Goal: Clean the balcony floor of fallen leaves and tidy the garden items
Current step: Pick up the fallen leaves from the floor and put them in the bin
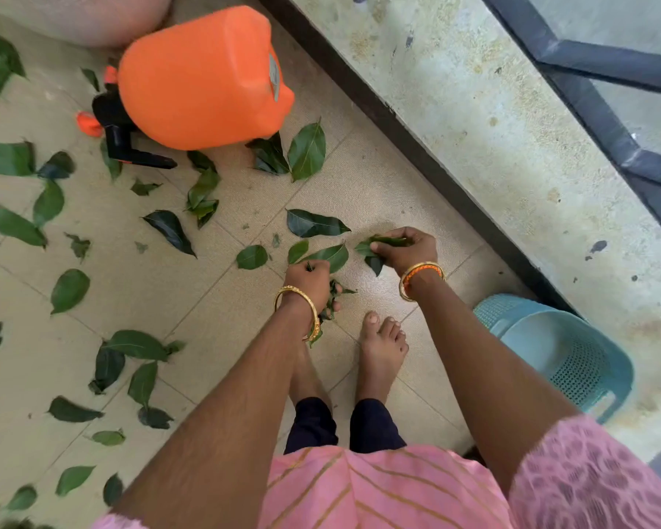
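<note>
Several green leaves (315,224) lie scattered over the beige tiled floor (138,280), most of them to the left and ahead of my bare feet. My left hand (310,285) grips a bunch of leaves (331,299) low over the tiles. My right hand (407,250) pinches a few more leaves (371,250) just to its right. An orange pressure sprayer (203,76) with a black nozzle lies tipped on its side at the top left.
A light blue perforated plastic basket (561,357) stands by my right foot against the raised concrete ledge (474,120). A dark metal railing (607,89) runs along the ledge at the top right. A pale sack (92,17) sits behind the sprayer.
</note>
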Action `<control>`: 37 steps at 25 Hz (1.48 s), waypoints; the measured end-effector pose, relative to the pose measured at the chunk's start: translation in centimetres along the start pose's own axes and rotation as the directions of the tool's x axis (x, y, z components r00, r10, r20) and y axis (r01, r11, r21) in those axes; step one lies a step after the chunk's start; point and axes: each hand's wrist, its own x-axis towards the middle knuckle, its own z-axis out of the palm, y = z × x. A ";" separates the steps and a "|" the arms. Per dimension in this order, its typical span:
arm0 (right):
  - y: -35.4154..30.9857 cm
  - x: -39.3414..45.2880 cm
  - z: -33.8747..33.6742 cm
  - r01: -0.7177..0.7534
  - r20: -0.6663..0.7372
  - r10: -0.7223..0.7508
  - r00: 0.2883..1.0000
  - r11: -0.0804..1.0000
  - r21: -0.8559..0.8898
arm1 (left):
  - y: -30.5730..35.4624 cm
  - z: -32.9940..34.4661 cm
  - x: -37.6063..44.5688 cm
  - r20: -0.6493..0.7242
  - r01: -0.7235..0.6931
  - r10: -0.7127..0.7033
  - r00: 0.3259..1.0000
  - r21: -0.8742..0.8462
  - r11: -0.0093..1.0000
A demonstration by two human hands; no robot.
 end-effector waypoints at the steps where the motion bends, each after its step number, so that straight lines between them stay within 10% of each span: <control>1: -0.5 -1.8 -0.2 -0.070 0.145 0.052 0.988 0.990 0.125 | -0.1 -0.1 -0.3 0.003 0.011 -0.011 1.000 -0.008 1.000; 5: -1.1 -7.4 0.5 -0.159 0.368 0.105 0.924 0.980 0.119 | -1.7 -0.5 -1.3 0.118 0.106 -0.097 0.988 -0.075 0.992; 11: -0.2 -8.8 2.8 0.183 0.481 0.051 0.875 0.886 -0.425 | -5.2 -3.2 -3.1 0.202 0.221 -0.170 0.964 -0.266 0.938; 17: -2.5 -6.9 5.8 0.241 0.684 0.321 0.656 0.769 -0.592 | -6.7 -6.4 -1.3 0.083 0.236 -0.222 0.972 -0.427 0.873; 20: -2.6 -4.7 7.0 0.601 0.620 -0.053 0.783 0.319 -0.732 | -7.1 -8.0 -0.6 -0.024 0.210 -0.230 0.973 -0.325 0.922; 23: -2.0 -3.3 8.6 0.687 0.688 -0.232 0.688 -0.098 -0.720 | -6.4 -8.8 -0.4 -0.052 0.194 -0.221 0.974 -0.319 0.928; 30: 1.1 -1.2 11.0 0.643 0.666 -0.311 0.678 -0.188 -0.743 | -6.0 -9.7 2.4 0.032 0.209 -0.215 0.976 -0.406 0.890; 37: 1.8 0.9 9.8 0.738 0.806 -0.402 0.434 -0.356 -0.574 | -6.1 -9.8 3.5 0.054 0.230 -0.227 0.972 -0.398 0.888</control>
